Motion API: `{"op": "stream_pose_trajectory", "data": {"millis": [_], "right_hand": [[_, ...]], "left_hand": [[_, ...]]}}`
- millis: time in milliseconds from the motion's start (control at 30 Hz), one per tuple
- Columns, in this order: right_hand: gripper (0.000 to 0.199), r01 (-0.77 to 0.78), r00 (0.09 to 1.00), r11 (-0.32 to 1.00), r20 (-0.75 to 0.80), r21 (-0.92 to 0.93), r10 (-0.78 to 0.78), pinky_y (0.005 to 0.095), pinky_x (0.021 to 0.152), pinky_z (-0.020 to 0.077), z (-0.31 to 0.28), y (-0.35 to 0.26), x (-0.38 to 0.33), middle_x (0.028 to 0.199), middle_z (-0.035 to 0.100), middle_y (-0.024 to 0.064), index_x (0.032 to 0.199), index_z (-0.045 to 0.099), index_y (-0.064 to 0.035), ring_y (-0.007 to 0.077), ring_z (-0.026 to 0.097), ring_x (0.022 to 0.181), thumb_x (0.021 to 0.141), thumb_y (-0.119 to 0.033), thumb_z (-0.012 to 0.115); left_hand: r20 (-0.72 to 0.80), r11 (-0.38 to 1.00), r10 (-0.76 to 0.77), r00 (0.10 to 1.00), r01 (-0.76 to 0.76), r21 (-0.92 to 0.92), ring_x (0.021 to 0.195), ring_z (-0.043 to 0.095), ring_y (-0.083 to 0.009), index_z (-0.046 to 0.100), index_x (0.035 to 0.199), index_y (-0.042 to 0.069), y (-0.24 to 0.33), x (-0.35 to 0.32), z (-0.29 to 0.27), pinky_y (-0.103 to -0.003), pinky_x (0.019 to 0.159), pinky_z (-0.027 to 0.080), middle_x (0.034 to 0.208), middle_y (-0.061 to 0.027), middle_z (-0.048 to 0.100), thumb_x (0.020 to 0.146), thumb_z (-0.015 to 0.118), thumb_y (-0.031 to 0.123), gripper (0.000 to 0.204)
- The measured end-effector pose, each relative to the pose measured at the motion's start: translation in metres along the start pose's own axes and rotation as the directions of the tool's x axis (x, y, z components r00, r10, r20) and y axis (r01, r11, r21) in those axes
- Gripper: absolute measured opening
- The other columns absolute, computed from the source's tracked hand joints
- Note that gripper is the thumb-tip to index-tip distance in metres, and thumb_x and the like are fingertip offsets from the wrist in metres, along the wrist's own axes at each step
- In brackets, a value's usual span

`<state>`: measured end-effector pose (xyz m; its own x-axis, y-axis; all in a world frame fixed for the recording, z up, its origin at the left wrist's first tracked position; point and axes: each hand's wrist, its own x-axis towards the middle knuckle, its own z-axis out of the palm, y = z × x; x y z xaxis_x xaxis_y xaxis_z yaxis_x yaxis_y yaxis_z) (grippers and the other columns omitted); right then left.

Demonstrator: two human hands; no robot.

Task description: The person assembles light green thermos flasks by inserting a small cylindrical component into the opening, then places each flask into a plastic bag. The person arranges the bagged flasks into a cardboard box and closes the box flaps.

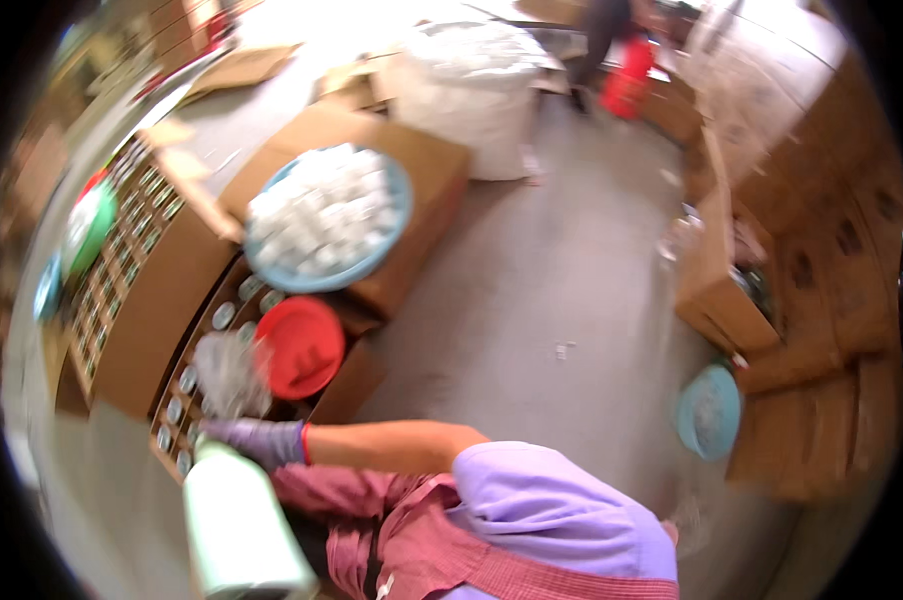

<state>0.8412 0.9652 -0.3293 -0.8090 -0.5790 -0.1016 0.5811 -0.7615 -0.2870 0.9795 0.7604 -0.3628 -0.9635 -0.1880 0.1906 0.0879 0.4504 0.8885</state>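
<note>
My right hand (257, 441), in a purple-grey glove, reaches left at the lower left of the head view. Its fingers close around the narrow neck of a large pale green bottle (240, 520), whose broad base tilts down toward the lower edge. My left hand does not show. Just beyond the glove is a divided cardboard carton (162, 452) with several upright bottles, their round pale tops (175, 410) showing. A crumpled clear plastic bag (230, 372) and a red round basin (300, 347) with a few dark pieces rest over this carton.
A blue basin (404, 222) heaped with small white pieces stands on a cardboard box (427, 160). Farther left is another divided carton (122, 260). Beyond stands a large white sack (462, 110). Right are stacked cartons (822, 330) and a light blue bucket (687, 420). Someone stands far off.
</note>
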Motion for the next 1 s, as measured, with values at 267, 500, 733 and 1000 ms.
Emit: {"op": "stream_pose_trajectory", "data": {"millis": [267, 500, 733, 1000], "right_hand": [[0.034, 0.057, 0.983, 0.686, 0.16, -0.726, 0.088, 0.0276, 0.087, 0.0491, -0.02, 0.02, 0.022, 0.103, 0.068, 0.0042, 0.107, 0.067, 0.0008, 0.0112, 0.061, 0.095, 0.098, -0.031, 0.058], [0.077, -0.327, 0.612, -0.454, 0.181, -0.828, -0.77, 0.0541, 0.101, 0.0383, -0.154, -0.065, 0.053, 0.14, 0.039, 0.0226, 0.14, 0.043, -0.0141, 0.0475, 0.042, 0.122, 0.07, -0.015, 0.075], [0.025, -0.107, 0.885, -0.475, 0.133, -0.873, -0.445, 0.0462, 0.069, 0.0503, -0.185, -0.126, 0.148, 0.083, 0.064, 0.0203, 0.09, 0.065, -0.0065, 0.0373, 0.064, 0.078, 0.085, -0.031, 0.064], [0.018, 0.334, 0.906, -0.324, 0.396, -0.885, -0.148, 0.0345, 0.058, 0.0483, 0.018, 0.01, 0.151, 0.064, 0.056, 0.0113, 0.078, 0.055, -0.0002, 0.0189, 0.061, 0.063, 0.082, -0.012, 0.068]], "left_hand": [[0.307, 0.799, 0.003, 0.952, -0.187, 0.571, 0.122, 0.049, -0.0387, 0.041, 0.141, 0.0, 0.008, -0.09, -0.045, -0.043, 0.103, 0.041, 0.135, -0.0216, 0.049, 0.083, 0.06, 0.002, 0.061], [0.174, 0.937, -0.349, 0.921, 0.347, 0.042, 0.1, 0.064, -0.0275, 0.071, 0.104, -0.001, 0.042, -0.102, -0.104, -0.04, 0.094, 0.05, 0.109, -0.0167, 0.068, 0.083, 0.054, 0.0, 0.027], [-0.064, 0.919, -0.245, 0.967, 0.211, -0.333, 0.113, 0.059, -0.0199, 0.058, 0.128, -0.001, 0.025, 0.042, -0.083, -0.033, 0.102, 0.044, 0.124, -0.0112, 0.063, 0.099, 0.051, 0.008, 0.031], [-0.108, 0.998, -0.033, 0.994, 0.038, 0.044, 0.123, 0.049, -0.0242, 0.037, 0.144, -0.001, -0.042, 0.148, 0.014, -0.032, 0.103, 0.041, 0.132, -0.0152, 0.053, 0.09, 0.065, 0.005, 0.061]]}}
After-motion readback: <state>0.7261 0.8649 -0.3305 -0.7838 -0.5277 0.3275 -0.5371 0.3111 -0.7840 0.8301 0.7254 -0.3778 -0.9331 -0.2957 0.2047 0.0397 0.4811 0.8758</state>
